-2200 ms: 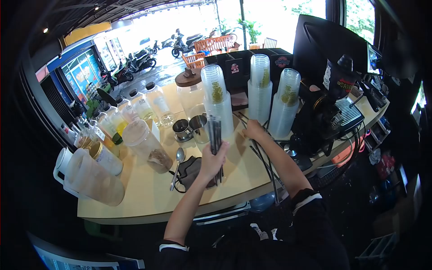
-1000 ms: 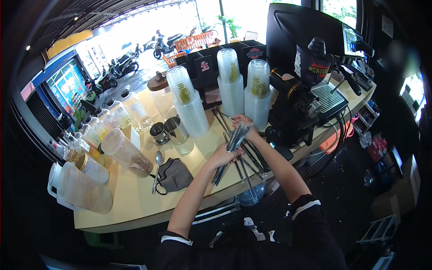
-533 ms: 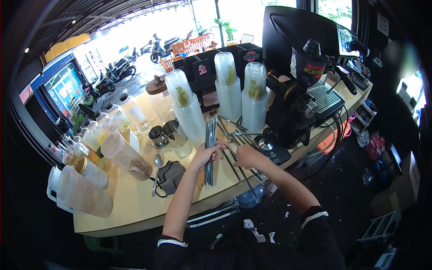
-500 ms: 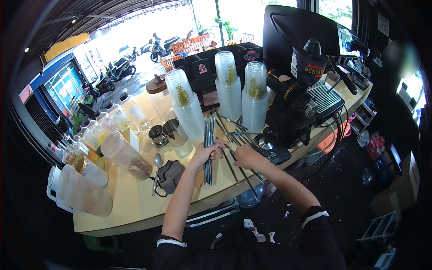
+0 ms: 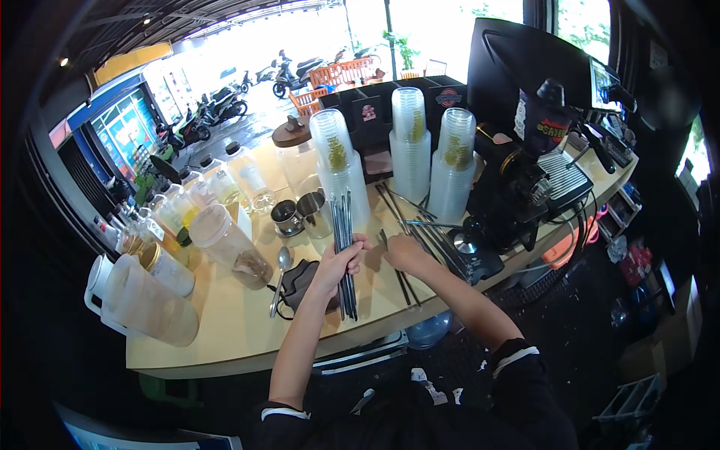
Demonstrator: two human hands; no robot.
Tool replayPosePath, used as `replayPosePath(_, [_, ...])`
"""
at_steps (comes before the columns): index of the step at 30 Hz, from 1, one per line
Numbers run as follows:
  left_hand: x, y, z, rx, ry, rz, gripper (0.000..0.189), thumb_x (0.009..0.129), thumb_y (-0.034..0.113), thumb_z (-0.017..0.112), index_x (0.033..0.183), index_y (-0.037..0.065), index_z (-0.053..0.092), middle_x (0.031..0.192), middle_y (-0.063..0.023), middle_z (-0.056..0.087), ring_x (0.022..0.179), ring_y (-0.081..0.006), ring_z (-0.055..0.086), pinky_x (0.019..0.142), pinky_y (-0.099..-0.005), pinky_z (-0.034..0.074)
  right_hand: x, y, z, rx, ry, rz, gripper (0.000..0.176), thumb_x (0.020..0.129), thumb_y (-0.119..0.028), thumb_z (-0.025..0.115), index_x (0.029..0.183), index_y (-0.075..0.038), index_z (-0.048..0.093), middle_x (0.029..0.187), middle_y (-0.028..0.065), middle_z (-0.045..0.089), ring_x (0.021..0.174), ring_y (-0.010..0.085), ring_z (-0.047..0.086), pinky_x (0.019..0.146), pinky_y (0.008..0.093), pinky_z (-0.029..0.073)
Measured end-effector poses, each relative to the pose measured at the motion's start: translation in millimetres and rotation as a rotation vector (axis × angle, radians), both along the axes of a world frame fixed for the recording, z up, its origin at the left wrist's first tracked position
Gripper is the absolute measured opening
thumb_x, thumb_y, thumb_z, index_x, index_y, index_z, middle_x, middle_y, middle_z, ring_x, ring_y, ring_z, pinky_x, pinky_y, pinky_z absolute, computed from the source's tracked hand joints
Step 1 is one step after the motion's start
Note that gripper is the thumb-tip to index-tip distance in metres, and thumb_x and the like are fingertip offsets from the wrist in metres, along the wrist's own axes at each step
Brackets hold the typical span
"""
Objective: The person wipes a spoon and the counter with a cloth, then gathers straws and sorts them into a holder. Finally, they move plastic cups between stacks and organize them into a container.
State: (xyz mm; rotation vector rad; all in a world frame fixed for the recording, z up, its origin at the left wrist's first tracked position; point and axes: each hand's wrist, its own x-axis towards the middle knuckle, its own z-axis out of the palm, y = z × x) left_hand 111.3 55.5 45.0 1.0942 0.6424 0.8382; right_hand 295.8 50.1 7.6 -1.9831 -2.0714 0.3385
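My left hand (image 5: 339, 264) is wrapped round an upright bundle of thin dark straws (image 5: 343, 217), which sticks out above and below the fist. To its right, my right hand (image 5: 405, 253) is closed low over the counter, its fingertips pinching at a dark straw (image 5: 403, 285) that shows below them. More loose straws (image 5: 435, 244) lie spread across the wood just beyond and right of that hand. A grey cloth pouch (image 5: 307, 283) and a metal spoon (image 5: 281, 271) rest left of my left wrist.
Three tall stacks of plastic cups (image 5: 411, 161) stand behind my hands. Metal cups (image 5: 286, 217), a lidded jar (image 5: 296, 161), pitchers (image 5: 150, 304) and several bottles (image 5: 251, 180) fill the left side. A coffee grinder (image 5: 545, 124) and a black tamper (image 5: 469, 238) are at right.
The view has shifted, so the counter appears farther right. The straw that slanted from my right hand past the counter's front edge no longer sticks out there. My left hand still grips the bundle.
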Motion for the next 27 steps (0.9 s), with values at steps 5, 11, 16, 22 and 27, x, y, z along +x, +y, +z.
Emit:
replayPosePath(5, [-9, -9, 5, 0.014, -0.003, 0.021, 0.023, 0.088, 0.009, 0.053, 0.108, 0.0, 0.052, 0.088, -0.0063, 0.059, 0.05, -0.0019, 0.036, 0.044, -0.0168, 0.032, -4, 7, 7, -0.118, -0.053, 0.063, 0.021, 0.077, -0.012, 0.055, 0.09, 0.002, 0.064, 0.086, 0.0245, 0.063, 0.085, 0.0359, 0.063, 0.076, 0.0419, 0.05])
replayPosePath(11, [-13, -20, 11, 0.054, -0.026, 0.052, 0.02, 0.089, 0.012, 0.053, 0.105, 0.0, 0.052, 0.084, -0.0042, 0.057, 0.05, -0.0021, 0.036, 0.045, -0.0174, 0.032, -10, 4, -5, 0.015, -0.113, 0.027, 0.024, 0.08, -0.014, 0.052, 0.09, 0.004, 0.064, 0.088, 0.024, 0.063, 0.091, 0.0347, 0.061, 0.081, 0.0399, 0.049])
replayPosePath(16, [-18, -21, 7, 0.066, -0.083, 0.126, 0.023, 0.09, 0.019, 0.055, 0.101, 0.0, 0.053, 0.073, -0.0007, 0.051, 0.049, -0.003, 0.038, 0.045, -0.0195, 0.034, 17, 24, 16, -0.209, 0.403, 0.094, 0.034, 0.087, -0.025, 0.044, 0.076, 0.003, 0.059, 0.07, 0.0175, 0.062, 0.069, 0.0287, 0.063, 0.065, 0.0382, 0.051])
replayPosePath(22, [-5, -26, 2, 0.192, -0.089, 0.169, 0.022, 0.086, 0.018, 0.061, 0.097, 0.002, 0.053, 0.072, 0.0011, 0.05, 0.051, -0.0026, 0.041, 0.045, -0.0197, 0.033, -6, -17, 77, -0.25, 1.543, 0.287, 0.032, 0.096, -0.027, 0.036, 0.088, -0.001, 0.052, 0.086, 0.0128, 0.062, 0.081, 0.0184, 0.06, 0.074, 0.0312, 0.046])
replayPosePath(27, [8, -33, 16, 0.579, 0.2, 0.251, 0.034, 0.069, 0.019, 0.077, 0.09, 0.006, 0.055, 0.067, 0.0044, 0.049, 0.053, -0.0014, 0.04, 0.046, -0.019, 0.032, -30, -38, 82, -0.026, 1.606, 0.277, 0.032, 0.096, -0.024, 0.037, 0.105, 0.002, 0.054, 0.1, 0.0107, 0.059, 0.094, 0.0177, 0.056, 0.086, 0.0316, 0.042])
